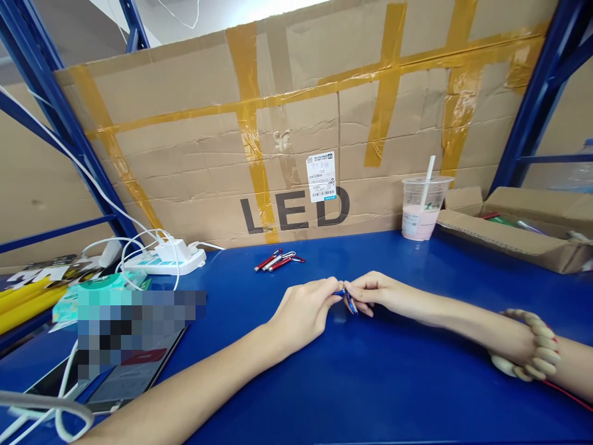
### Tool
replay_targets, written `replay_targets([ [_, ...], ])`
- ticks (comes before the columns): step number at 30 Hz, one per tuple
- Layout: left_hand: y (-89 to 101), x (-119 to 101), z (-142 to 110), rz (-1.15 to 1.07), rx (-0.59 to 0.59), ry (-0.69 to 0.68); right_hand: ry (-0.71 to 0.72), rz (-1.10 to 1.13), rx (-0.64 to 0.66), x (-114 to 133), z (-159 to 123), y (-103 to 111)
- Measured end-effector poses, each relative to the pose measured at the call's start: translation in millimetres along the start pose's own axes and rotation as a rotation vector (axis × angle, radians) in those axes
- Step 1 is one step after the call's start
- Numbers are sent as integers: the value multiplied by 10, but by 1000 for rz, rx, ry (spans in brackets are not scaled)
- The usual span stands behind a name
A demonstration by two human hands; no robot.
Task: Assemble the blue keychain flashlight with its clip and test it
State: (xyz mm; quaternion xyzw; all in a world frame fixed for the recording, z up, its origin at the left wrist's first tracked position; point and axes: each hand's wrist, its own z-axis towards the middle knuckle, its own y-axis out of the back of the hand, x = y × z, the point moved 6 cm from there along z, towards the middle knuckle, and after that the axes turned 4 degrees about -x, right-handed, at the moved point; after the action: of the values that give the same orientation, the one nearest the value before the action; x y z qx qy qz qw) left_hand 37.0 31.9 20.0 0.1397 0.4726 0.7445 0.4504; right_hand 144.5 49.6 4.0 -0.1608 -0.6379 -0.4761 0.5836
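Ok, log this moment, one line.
left hand: pinching small shiny blue item; right hand: apparently same; red and silver clip-ended tubes: on blue tabletop

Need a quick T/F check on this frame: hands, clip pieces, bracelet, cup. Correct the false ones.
1. The left hand and right hand meet at a small blue item. True.
2. The beaded bracelet is on the left arm. False: it is on the right arm.
3. Three slim clip-ended pieces lie on the blue table. True.
4. All three pieces are red. False: two are red, one is silver.
5. The plastic cup has no straw. False: a white straw stands in it.
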Motion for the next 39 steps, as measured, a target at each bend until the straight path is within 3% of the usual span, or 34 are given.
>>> replay_targets([
  [4,53,25,2,-117,-90,76,-51,136,-22,21,-10,-19],
  [16,48,112,43,-202,-136,150,-56,19,-135,-87,32,33],
  [23,9,121,41,-242,-81,196,70,-245,-503,138,-59,229],
  [25,-12,90,33,-287,-44,162,131,-280,-476,210,-67,192],
  [29,-23,-18,5,-326,-19,-21,195,-308,-241,237,-45,-11],
  [31,-21,-22,-8,-326,-38,-50,199,-285,-181,213,-38,-65],
  [39,40,78,28,-283,-172,95,138,-258,-200,111,-20,22],
])
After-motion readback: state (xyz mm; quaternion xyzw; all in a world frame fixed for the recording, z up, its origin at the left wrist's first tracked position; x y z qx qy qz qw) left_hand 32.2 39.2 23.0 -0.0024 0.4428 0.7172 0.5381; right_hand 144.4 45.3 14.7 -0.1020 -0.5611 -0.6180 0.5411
